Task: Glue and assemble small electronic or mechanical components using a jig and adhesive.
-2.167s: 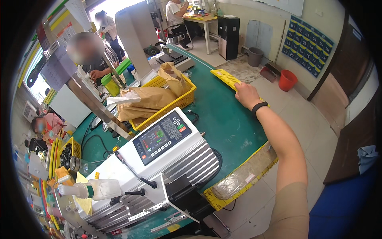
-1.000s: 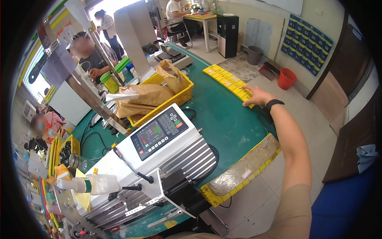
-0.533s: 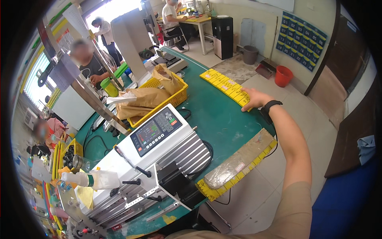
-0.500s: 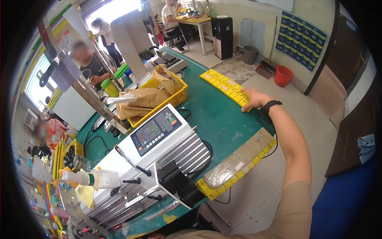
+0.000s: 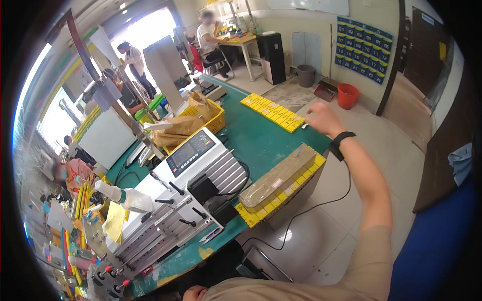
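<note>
My right hand (image 5: 324,119), with a black band at the wrist, is raised just off the near end of a yellow slatted strip (image 5: 271,111) with dark marks. Its fingers are curled together; what they hold, if anything, is hidden. A small white scrap (image 5: 305,126) shows below the fingertips. Nearer to me, a long brown block in clear wrap (image 5: 278,178) lies on a second yellow slatted strip (image 5: 256,216) along the table's right edge. Only part of my left hand (image 5: 195,293) shows at the lower edge, by my body, its fingers mostly hidden.
A white machine with a control panel (image 5: 191,150) fills the left of the green table (image 5: 261,145). A white squeeze bottle (image 5: 128,198) rests on it. Behind stands a yellow basket (image 5: 217,122) with brown paper. Small scissors (image 5: 211,236) lie near. A cable (image 5: 321,203) hangs rightward; several people are beyond.
My right hand has come off the end of the far yellow strip, and its fingers have curled in. The view has shifted, and part of my left hand now shows at the bottom.
</note>
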The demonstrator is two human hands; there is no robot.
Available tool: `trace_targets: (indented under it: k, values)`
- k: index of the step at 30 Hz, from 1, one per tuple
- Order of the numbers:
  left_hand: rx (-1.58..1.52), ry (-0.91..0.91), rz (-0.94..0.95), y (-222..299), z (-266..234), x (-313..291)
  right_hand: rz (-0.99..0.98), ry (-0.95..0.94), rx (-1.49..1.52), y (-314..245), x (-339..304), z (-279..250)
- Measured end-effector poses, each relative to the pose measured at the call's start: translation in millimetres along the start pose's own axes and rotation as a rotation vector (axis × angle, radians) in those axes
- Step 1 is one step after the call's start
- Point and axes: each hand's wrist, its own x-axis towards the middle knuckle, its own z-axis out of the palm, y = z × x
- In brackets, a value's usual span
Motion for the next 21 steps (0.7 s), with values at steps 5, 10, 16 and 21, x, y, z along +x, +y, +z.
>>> trace_targets:
  k: [5,10,16,21]
  values:
    - [-0.138,0.344,-0.203,146.2,-15.4,-45.3,0.125,-0.124,-0.016,6.6,-5.8,53.4]
    - [-0.026,0.252,0.062,124.8,-23.1,-45.2,0.089,0.081,0.04,-1.2,-22.7,68.9]
    - [-0.02,0.044,0.171,111.4,-49.4,-25.6,0.175,0.196,0.478,-12.0,-182.7,-10.0]
    - [0.025,0.083,0.732,218.0,-77.2,54.0,0.682,0.405,-0.124,59.6,-367.6,-27.0]
